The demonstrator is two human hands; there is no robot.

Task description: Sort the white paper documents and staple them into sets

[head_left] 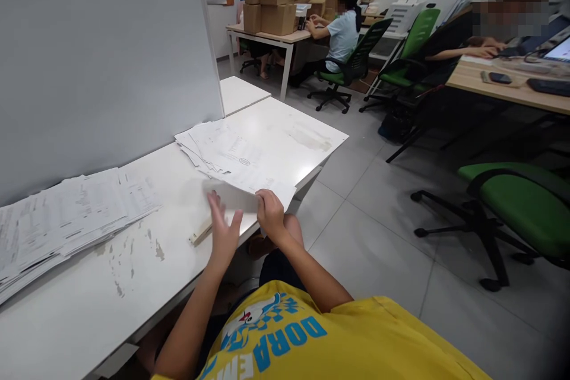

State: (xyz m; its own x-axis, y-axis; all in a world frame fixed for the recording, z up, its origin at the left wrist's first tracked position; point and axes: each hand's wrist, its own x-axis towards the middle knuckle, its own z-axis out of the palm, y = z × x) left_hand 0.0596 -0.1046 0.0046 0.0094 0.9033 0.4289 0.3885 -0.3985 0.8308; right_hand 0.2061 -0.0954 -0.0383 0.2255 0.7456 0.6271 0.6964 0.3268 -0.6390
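From where I'm standing, the white flat-topped table (164,297) has a decent bare stretch between the thick stack of printed white paper (75,208) and the smaller loose pile of white sheets (190,145), plus clear surface out to the right-hand corner. Back side's tighter: a tall flat grey panel (102,65) stands right behind the thick stack. The right hand (270,214) sits at the front edge, fingers curled, pinching the near edge of a white printed sheet (253,167) that's raised there and lies over the loose pile. Left hand (224,231)'s wide open, thumb spread, gripping nothing, near a short pale strip (201,231).
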